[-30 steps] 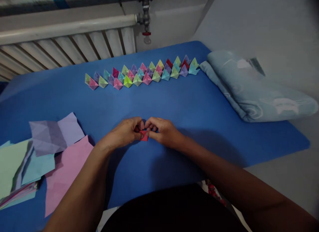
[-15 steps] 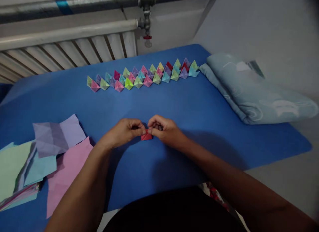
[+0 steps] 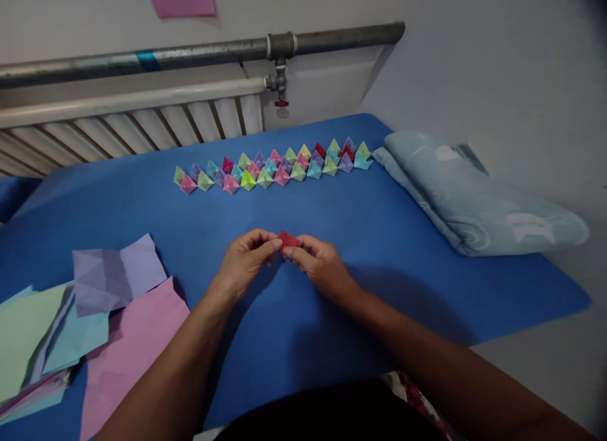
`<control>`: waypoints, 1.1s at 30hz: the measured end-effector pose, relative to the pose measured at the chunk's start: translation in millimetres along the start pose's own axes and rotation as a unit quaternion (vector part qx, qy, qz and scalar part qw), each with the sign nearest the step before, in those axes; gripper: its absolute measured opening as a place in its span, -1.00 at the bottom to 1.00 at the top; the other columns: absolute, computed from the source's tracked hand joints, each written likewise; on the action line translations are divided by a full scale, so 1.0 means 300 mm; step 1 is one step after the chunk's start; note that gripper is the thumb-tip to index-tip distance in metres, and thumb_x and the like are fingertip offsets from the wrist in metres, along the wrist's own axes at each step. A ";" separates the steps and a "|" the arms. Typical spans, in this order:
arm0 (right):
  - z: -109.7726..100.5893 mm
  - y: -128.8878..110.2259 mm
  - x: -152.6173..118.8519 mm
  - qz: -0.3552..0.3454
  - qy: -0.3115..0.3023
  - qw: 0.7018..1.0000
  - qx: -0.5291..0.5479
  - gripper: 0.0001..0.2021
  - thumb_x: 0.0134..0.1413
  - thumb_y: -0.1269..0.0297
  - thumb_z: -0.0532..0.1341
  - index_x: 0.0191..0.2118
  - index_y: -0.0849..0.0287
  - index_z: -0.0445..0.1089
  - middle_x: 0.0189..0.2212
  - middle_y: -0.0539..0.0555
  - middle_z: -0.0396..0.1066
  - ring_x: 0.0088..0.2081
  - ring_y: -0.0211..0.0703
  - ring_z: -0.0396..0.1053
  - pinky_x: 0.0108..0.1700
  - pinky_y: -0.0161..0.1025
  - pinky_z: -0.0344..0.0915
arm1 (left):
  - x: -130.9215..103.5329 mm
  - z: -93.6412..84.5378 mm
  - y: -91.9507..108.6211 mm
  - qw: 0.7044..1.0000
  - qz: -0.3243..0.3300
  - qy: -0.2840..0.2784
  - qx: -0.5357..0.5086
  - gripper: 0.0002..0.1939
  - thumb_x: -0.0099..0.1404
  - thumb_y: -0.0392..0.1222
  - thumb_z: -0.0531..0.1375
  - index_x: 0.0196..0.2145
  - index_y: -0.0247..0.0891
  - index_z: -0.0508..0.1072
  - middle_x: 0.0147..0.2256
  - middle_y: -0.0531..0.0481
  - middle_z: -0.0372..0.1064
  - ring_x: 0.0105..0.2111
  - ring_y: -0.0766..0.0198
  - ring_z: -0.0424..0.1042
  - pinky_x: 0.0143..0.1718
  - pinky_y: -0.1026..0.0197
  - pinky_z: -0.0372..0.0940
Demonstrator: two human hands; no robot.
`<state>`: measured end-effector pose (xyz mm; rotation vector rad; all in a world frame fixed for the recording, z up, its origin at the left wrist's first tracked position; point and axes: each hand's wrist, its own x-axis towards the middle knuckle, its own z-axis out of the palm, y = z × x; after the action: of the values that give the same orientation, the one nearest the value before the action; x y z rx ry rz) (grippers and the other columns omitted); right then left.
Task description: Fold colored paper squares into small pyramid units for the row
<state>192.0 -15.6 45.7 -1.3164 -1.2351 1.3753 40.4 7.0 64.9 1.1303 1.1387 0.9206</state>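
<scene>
A blue mat (image 3: 360, 239) covers most of the bench and carries everything the person works with. Behind it, along the wall, runs a white radiator (image 3: 128, 122) with a grey pipe (image 3: 199, 49) above it, and a pink note (image 3: 181, 0) is stuck to the wall higher up. At the right edge of the mat lies a folded pale blue blanket (image 3: 478, 198), reaching partly off the mat. At the left edge sits a loose pile of paper sheets (image 3: 71, 327): green, light blue and pink squares, with a creased purple sheet (image 3: 114, 273) on top toward the back. Across the far part of the mat stretches a double row of small folded paper pieces (image 3: 272, 166) in pink, green, purple, blue, yellow and red, packed side by side and touching.

Near the middle of the mat, well apart from the row and the pile, the person's two hands meet. The left hand (image 3: 246, 261) and the right hand (image 3: 317, 264) each pinch one side of a small red folded paper (image 3: 287, 240), held just above the mat. The fingers (image 3: 270, 244) of both hands are drawn in narrow, thumb and fingertips closed on the paper, so only its top edge shows between them. Both forearms reach in from the bottom of the view.
</scene>
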 end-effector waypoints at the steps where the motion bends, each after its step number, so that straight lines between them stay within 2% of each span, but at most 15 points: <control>1: -0.003 0.000 0.002 -0.002 0.002 1.000 -0.004 -0.81 -0.04 0.15 0.22 -0.52 0.12 0.30 -0.62 -0.11 0.13 -0.54 -0.31 0.06 -0.48 -0.29 0.01 | 0.000 0.003 -0.003 1.000 0.002 -0.005 -0.004 -0.82 0.05 -0.11 0.32 -0.50 -0.27 0.46 -0.56 0.07 0.36 -0.56 0.41 0.23 -0.48 0.27 0.16; 11: -0.013 -0.001 0.010 -0.004 0.001 1.000 0.010 -0.80 -0.08 0.12 0.21 -0.53 0.12 0.29 -0.63 -0.12 0.14 -0.55 -0.33 0.05 -0.49 -0.31 0.01 | 0.009 0.011 -0.028 0.999 -0.005 -0.012 -0.047 -0.79 0.04 -0.09 0.35 -0.49 -0.27 0.45 -0.59 0.11 0.34 -0.61 0.44 0.23 -0.52 0.28 0.17; 16: -0.024 0.012 0.022 -0.006 -0.011 1.000 0.001 -0.81 -0.10 0.14 0.20 -0.54 0.13 0.28 -0.64 -0.12 0.15 -0.56 -0.34 0.05 -0.51 -0.33 -0.01 | 0.012 -0.017 -0.026 0.995 -0.050 -0.060 -0.065 -0.79 0.01 -0.15 0.37 -0.44 -0.29 0.48 -0.55 0.09 0.39 -0.58 0.43 0.30 -0.49 0.29 0.23; 20: -0.033 0.022 0.036 0.014 -0.028 0.999 0.022 -0.81 -0.11 0.14 0.21 -0.54 0.14 0.30 -0.61 -0.10 0.23 -0.57 -0.35 0.08 -0.54 -0.34 -0.01 | 0.014 -0.036 -0.026 0.986 -0.100 -0.088 -0.105 -0.77 0.07 -0.10 0.35 -0.41 -0.31 0.48 -0.48 0.03 0.43 -0.47 0.38 0.41 -0.41 0.28 0.32; 23: -0.031 0.016 0.036 0.037 -0.033 0.998 0.042 -0.82 -0.14 0.16 0.21 -0.56 0.15 0.29 -0.63 -0.10 0.23 -0.59 -0.37 0.08 -0.56 -0.35 -0.02 | 0.013 -0.035 -0.028 0.984 -0.108 -0.089 -0.114 -0.76 0.10 -0.08 0.34 -0.42 -0.33 0.48 -0.49 0.02 0.44 -0.49 0.39 0.41 -0.44 0.31 0.33; 27: -0.026 0.008 0.033 0.062 -0.040 0.995 0.073 -0.84 -0.19 0.19 0.21 -0.57 0.16 0.30 -0.65 -0.11 0.22 -0.62 -0.39 0.08 -0.58 -0.36 -0.04 | 0.011 -0.033 -0.021 0.984 -0.110 -0.084 -0.117 -0.76 0.01 -0.16 0.40 -0.45 -0.34 0.47 -0.55 0.05 0.43 -0.55 0.43 0.38 -0.49 0.35 0.32; 33: -0.026 0.019 0.041 0.090 -0.065 0.985 0.135 -0.83 -0.19 0.20 0.26 -0.55 0.18 0.30 -0.59 -0.08 0.28 -0.60 -0.41 0.10 -0.59 -0.37 -0.05 | 0.010 -0.050 -0.004 0.973 -0.137 -0.110 -0.152 -0.72 0.05 -0.09 0.38 -0.42 -0.36 0.46 -0.53 -0.03 0.47 -0.50 0.33 0.47 -0.47 0.30 0.38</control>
<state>199.0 -3.5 38.3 -1.1842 -0.9896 1.7150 26.4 12.5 62.4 0.7800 0.9084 0.7060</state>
